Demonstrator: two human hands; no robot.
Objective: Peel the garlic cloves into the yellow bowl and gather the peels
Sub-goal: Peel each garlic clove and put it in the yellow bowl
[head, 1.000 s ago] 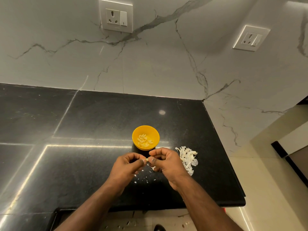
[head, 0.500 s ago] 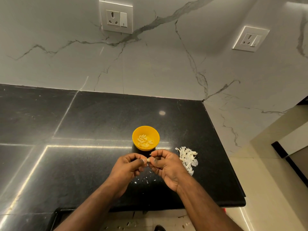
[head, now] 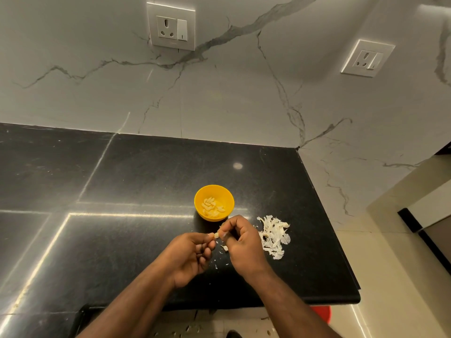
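Nearby: peel pile [head: 273, 236] right of yellow bowl [head: 214, 202].

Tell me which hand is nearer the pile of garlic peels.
Right. The right hand sits just beside the peel pile, at its left edge. The left hand is farther off, beyond the right hand.

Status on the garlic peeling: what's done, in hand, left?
Done: a batch of peeled cloves lies in the round yellow plastic bowl, with a pile of white papery peels beside it. In hand: left hand and right hand pinch one small garlic clove. Left: finish it, then gather the loose peel flecks on the black stone counter.
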